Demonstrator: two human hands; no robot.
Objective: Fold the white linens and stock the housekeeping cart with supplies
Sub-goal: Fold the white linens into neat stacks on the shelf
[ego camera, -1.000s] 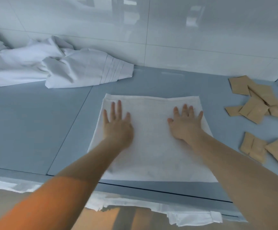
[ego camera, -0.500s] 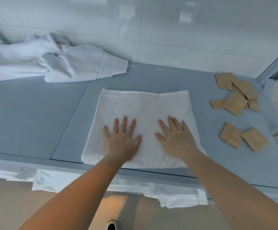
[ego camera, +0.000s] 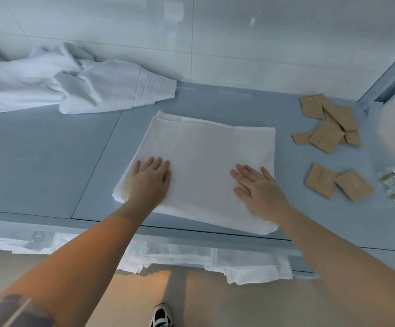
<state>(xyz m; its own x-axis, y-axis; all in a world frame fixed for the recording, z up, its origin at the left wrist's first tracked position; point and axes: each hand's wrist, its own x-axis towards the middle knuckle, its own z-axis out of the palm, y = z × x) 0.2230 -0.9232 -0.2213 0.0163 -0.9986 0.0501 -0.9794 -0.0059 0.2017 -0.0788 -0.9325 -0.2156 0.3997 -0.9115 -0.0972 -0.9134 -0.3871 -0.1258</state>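
Hands: left hand (ego camera: 149, 182) and right hand (ego camera: 260, 190) flat, fingers straight, on linen (ego camera: 206, 161).
Edge: linen near table (ego camera: 50, 161) front edge.
Linen: white, folded square.

The folded cloth (ego camera: 206, 166) is plain white on a pale blue-grey tabletop (ego camera: 38, 161). The crumpled sheet (ego camera: 78, 86) at far left is white too. The paper packets (ego camera: 328, 123) at right are tan-brown. The shoe (ego camera: 161, 316) is black and white.
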